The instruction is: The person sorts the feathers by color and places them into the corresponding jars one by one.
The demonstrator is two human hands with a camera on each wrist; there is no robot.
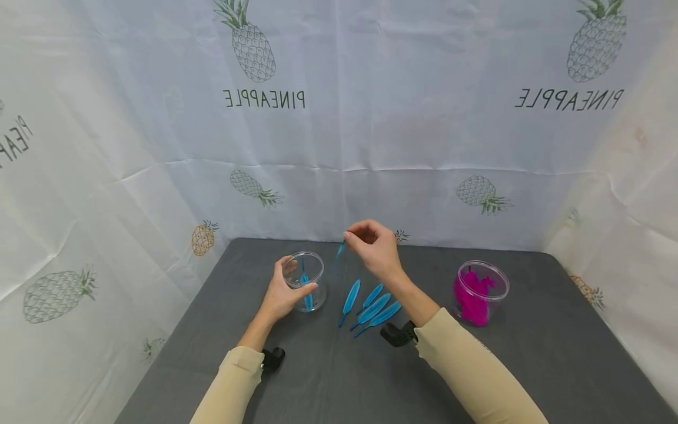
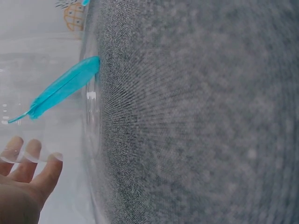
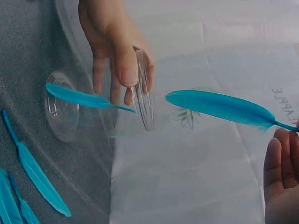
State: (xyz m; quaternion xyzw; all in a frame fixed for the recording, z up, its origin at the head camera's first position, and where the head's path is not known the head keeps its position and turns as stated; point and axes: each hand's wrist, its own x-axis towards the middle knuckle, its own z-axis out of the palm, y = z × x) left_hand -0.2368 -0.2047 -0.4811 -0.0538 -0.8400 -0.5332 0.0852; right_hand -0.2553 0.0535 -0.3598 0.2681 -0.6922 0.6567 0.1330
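My left hand (image 1: 283,291) grips a clear round jar (image 1: 318,306) near its rim, thumb on the near side and fingers around the far side. Inside the jar stands one blue feather (image 2: 65,88), leaning, quill end up. Between thumb and fingertips my right hand (image 1: 377,250) pinches another blue feather (image 3: 219,107) by its quill. That feather hangs vane down, above the table and just right of the jar; in the right wrist view its tip points toward the jar's rim.
Several loose blue feathers (image 1: 349,297) lie on the dark grey table (image 1: 318,383) right of the jar. A second clear jar (image 1: 498,294) holding magenta feathers (image 1: 474,300) stands farther right. A pineapple-print curtain (image 1: 371,135) hangs behind and at both sides.
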